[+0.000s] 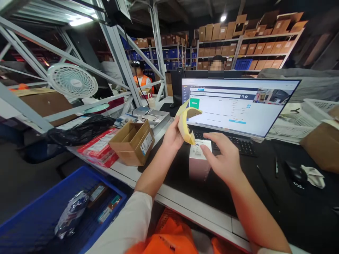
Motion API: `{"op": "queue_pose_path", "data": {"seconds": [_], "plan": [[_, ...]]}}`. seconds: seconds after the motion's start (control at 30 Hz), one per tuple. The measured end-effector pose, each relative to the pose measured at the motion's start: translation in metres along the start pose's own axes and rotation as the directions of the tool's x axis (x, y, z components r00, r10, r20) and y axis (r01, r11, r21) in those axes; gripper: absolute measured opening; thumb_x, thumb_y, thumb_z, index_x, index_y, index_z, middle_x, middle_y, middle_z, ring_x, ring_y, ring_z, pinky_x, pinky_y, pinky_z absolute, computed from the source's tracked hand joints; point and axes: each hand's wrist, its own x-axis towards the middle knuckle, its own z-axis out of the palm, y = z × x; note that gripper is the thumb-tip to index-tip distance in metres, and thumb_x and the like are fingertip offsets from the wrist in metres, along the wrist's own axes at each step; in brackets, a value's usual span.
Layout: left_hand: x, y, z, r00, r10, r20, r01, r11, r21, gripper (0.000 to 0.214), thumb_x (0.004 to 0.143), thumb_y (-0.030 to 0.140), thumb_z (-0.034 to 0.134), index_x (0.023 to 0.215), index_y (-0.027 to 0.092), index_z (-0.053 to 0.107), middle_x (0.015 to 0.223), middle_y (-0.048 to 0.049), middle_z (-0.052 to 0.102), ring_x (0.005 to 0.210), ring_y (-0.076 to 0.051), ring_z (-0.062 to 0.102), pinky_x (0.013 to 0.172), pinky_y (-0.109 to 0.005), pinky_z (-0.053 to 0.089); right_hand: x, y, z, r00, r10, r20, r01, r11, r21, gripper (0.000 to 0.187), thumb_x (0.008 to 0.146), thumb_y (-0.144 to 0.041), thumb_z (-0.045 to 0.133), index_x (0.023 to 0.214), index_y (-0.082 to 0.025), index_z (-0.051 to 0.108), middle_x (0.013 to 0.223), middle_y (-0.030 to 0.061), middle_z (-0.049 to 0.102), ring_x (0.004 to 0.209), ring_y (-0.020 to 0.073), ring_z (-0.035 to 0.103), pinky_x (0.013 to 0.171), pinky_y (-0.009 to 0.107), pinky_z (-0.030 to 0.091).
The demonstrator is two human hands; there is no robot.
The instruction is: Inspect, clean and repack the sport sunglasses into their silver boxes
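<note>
My left hand (173,135) is closed around a curled yellow roll (183,123), which looks like a bent paper or label roll with a loose end standing up. It is held up in front of the monitor. To its right, my right hand (225,153) has thumb and forefinger spread apart with nothing seen between them. Below the hands, a white and pinkish box (200,165) stands upright on the black desk mat, printed with a barcode label on top. My right thumb is close to the box's top; whether it touches, I cannot tell.
Behind the hands are a monitor (225,106) and keyboard (243,146). At left stand an open cardboard box (132,144), a red package (102,148) and a fan (72,80); a blue bin (87,176) sits lower. A mouse (295,171) lies right. Two people are beyond.
</note>
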Motion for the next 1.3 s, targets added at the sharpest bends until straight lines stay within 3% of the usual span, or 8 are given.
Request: {"op": "queue_pose_path", "data": {"seconds": [0.2,0.37,0.57,0.67,1.3], "plan": [[-0.009,-0.010,0.000,0.995,-0.097,-0.030,0.096,0.995,-0.026,0.025,0.096,0.031,0.065,0.113,0.014,0.072,0.071,-0.0033,0.073,0.069,-0.014,0.072,0.078,-0.023,0.060,-0.007,0.005,0.013,0.996,0.068,-0.049,-0.063,0.993,0.102,0.019,0.090,-0.017,0.071,0.108,-0.024,0.068,0.109,0.0049,0.078,0.100,0.0212,0.074,0.091,0.038,0.059],[-0.004,-0.015,-0.001,0.995,-0.089,-0.036,0.091,0.995,0.037,0.018,0.099,0.024,0.059,0.102,0.013,0.073,0.070,-0.0027,0.072,0.062,-0.011,0.068,0.073,-0.021,0.058,-0.011,0.010,0.012,0.992,0.129,0.001,-0.128,0.987,0.093,0.015,0.091,-0.019,0.071,0.104,-0.024,0.069,0.105,0.0031,0.079,0.096,0.0200,0.075,0.087,0.035,0.060],[0.003,-0.024,-0.010,1.000,-0.024,-0.020,0.026,0.996,0.090,0.016,0.097,0.020,0.060,0.100,0.015,0.075,0.092,-0.0036,0.078,0.082,-0.015,0.073,0.085,-0.025,0.057,-0.014,0.014,0.009,0.967,0.255,0.026,-0.256,0.959,0.125,0.011,0.091,-0.027,0.070,0.102,-0.024,0.071,0.103,0.0046,0.078,0.097,0.0221,0.075,0.092,0.039,0.062],[0.004,-0.026,-0.012,1.000,-0.022,-0.013,0.024,0.994,0.104,0.015,0.097,0.020,0.061,0.099,0.015,0.075,0.096,-0.0039,0.079,0.092,-0.017,0.073,0.090,-0.026,0.056,-0.016,0.015,0.008,0.968,0.247,0.048,-0.251,0.959,0.131,0.011,0.091,-0.027,0.070,0.102,-0.024,0.072,0.103,0.0047,0.078,0.098,0.0225,0.075,0.092,0.039,0.062],[0.007,-0.024,-0.017,1.000,-0.013,0.011,0.012,0.994,0.110,0.013,0.095,0.020,0.063,0.098,0.015,0.075,0.103,-0.0052,0.079,0.102,-0.020,0.073,0.099,-0.030,0.054,-0.018,0.016,0.007,0.977,0.199,0.072,-0.210,0.955,0.211,0.013,0.091,-0.019,0.069,0.102,-0.025,0.073,0.103,0.0041,0.078,0.098,0.0225,0.075,0.093,0.041,0.061]]}}
